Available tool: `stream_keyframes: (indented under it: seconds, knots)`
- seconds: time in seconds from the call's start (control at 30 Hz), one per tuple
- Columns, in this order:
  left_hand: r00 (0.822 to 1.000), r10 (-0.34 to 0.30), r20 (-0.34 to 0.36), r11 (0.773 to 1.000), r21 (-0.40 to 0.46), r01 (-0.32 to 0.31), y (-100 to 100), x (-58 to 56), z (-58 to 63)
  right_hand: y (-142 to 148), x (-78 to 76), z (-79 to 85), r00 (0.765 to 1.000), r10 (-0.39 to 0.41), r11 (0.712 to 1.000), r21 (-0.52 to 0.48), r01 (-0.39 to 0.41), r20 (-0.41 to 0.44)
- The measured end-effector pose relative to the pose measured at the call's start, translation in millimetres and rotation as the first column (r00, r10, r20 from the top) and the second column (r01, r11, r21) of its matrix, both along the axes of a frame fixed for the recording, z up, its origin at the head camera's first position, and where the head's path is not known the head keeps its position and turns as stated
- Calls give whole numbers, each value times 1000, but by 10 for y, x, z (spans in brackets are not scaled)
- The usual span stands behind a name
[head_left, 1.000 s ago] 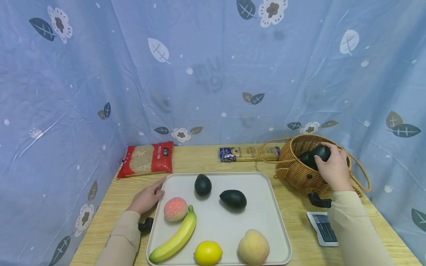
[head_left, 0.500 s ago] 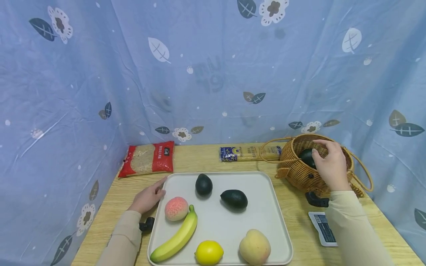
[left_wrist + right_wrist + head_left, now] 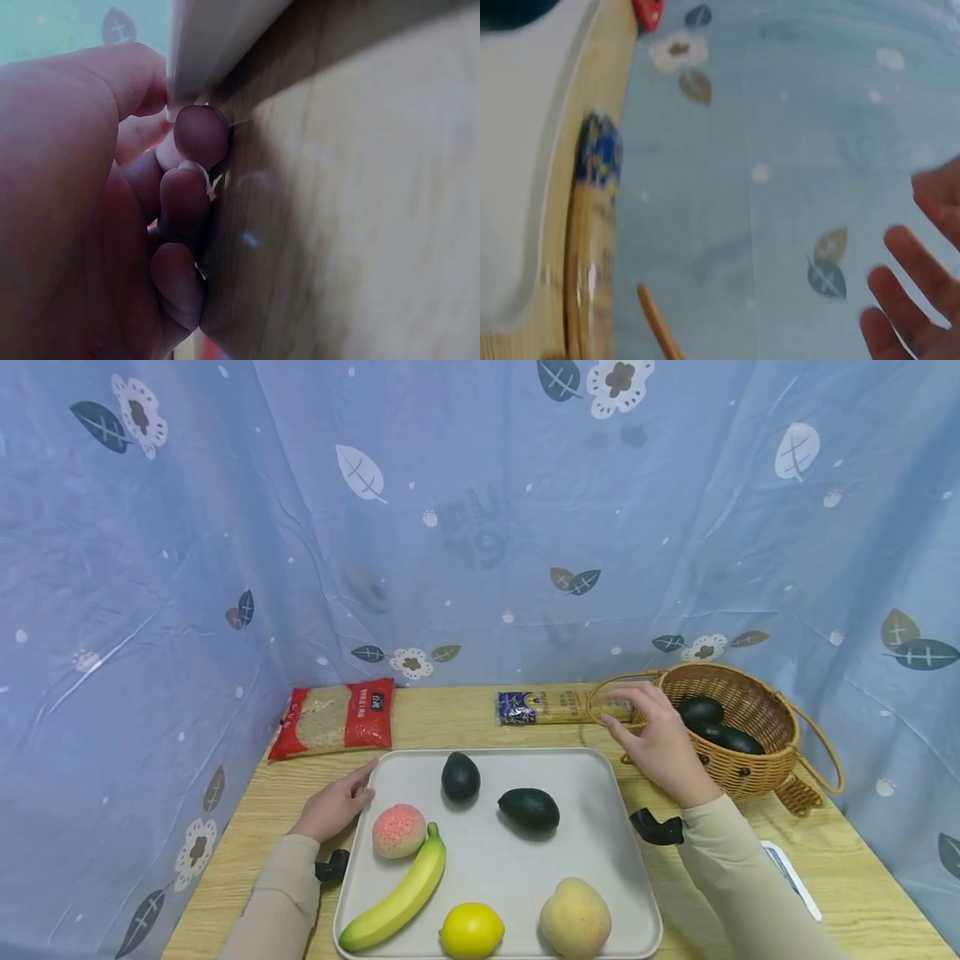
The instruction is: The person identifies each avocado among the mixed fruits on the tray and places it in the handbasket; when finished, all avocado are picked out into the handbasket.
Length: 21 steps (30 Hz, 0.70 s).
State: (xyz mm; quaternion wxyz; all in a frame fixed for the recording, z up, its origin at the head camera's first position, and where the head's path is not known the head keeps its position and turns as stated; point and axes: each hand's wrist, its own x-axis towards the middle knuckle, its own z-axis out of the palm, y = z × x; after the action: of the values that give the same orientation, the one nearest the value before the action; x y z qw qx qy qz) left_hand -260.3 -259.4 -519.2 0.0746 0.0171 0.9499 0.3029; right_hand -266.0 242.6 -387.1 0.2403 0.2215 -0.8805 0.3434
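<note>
Head: forward, down. Wrists: closer, left probably sideways. Shared: tray [image 3: 491, 860].

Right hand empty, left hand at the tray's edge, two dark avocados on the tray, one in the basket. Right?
One count is off: the head view shows two dark avocados in the basket, not one. The rest stands: right hand empty, left hand at the edge of the tray, two avocados on it.

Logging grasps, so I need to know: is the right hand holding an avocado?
No, the right hand has spread fingers with nothing between them.
</note>
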Motion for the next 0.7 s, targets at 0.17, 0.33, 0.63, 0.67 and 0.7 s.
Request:
stream_keyframes:
  seconds: [0.17,0.33,0.63,0.67,0.7]
  knots:
    - [1000,4,6,1000,-3,-4,2,13,15,-275,-21,-101,975,190,982,-5,-190,112]
    - [1000,10,4,1000,-2,-10,8,20,18,-484,-51,-288,902,368,927,-18,-374,224]
    - [1000,6,-14,1000,3,-6,-25,3,-54,-644,-74,-618,738,525,818,-12,-575,424]
    - [1000,2,-20,1000,2,-2,-30,-2,-60,-656,-77,-633,719,534,806,-11,-591,445]
    - [1000,-5,-29,1000,-1,5,-33,-4,-62,-669,-82,-647,702,539,796,-8,-606,464]
